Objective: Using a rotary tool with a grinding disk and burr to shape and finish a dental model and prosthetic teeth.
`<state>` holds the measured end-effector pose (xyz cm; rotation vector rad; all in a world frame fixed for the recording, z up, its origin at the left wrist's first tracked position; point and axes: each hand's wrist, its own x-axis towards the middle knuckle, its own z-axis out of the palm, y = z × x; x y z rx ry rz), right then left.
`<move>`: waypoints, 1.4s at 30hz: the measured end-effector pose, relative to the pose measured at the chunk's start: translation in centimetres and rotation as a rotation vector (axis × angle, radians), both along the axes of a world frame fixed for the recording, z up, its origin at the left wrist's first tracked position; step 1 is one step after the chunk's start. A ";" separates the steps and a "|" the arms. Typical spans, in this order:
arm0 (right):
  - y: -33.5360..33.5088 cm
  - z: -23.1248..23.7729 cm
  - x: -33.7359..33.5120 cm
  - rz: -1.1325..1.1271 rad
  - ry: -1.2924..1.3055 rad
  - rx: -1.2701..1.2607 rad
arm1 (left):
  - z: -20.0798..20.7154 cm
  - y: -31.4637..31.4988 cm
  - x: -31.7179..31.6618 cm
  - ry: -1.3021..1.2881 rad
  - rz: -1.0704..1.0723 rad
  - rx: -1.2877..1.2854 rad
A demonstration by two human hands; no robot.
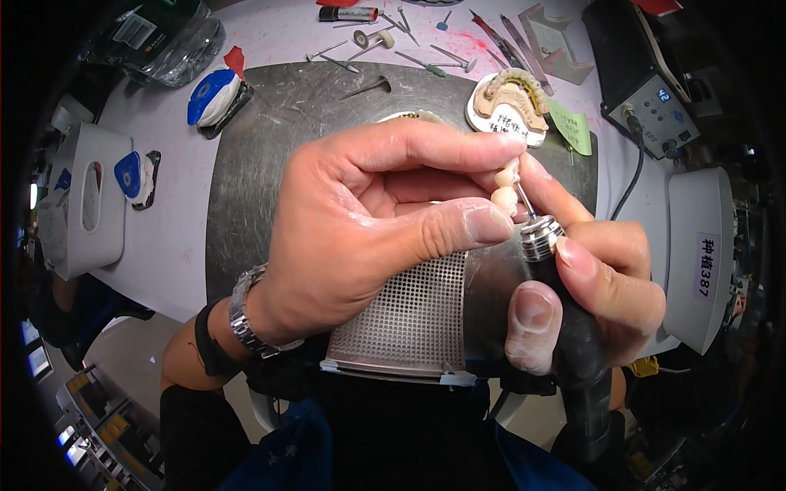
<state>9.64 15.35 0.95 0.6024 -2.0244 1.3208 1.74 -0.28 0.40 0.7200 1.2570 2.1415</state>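
Observation:
Between the thumb and fingers of my left hand (352, 213) is a small tooth-coloured dental bridge (505, 199). My right hand (606, 278) wraps round a black dental handpiece (573, 344) with a silver collar. The handpiece's thin metal bur (526, 199) points up and meets, or nearly meets, the side of the bridge; I cannot tell if it touches. Both hands are close together above the grey metal work plate (254, 180). Behind them stands a dental model (499, 110) with a row of teeth. Part of another pale object lies hidden behind my left hand.
A perforated metal grille (409, 315) lies below my hands. Several loose burs and a polishing wheel (360, 38) are scattered at the back. A control box (655, 98) with a cable stands at the right, near a white bin (696, 245). Blue-and-white moulds (214, 98) and a white container (102, 196) are left.

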 end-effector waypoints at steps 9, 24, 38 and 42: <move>0.5 1.1 1.0 -0.042 -0.133 -0.040 | 1.1 0.5 0.2 -0.035 -0.053 0.001; 0.4 0.4 0.8 -0.004 -0.125 -0.066 | 0.6 0.2 0.0 0.029 -0.036 -0.047; 0.1 -0.2 0.5 -0.052 -0.153 -0.290 | 0.7 0.1 -0.1 0.012 -0.064 -0.071; 0.3 -0.3 0.3 -0.063 -0.130 -0.259 | 0.8 0.1 -0.1 0.043 -0.061 -0.078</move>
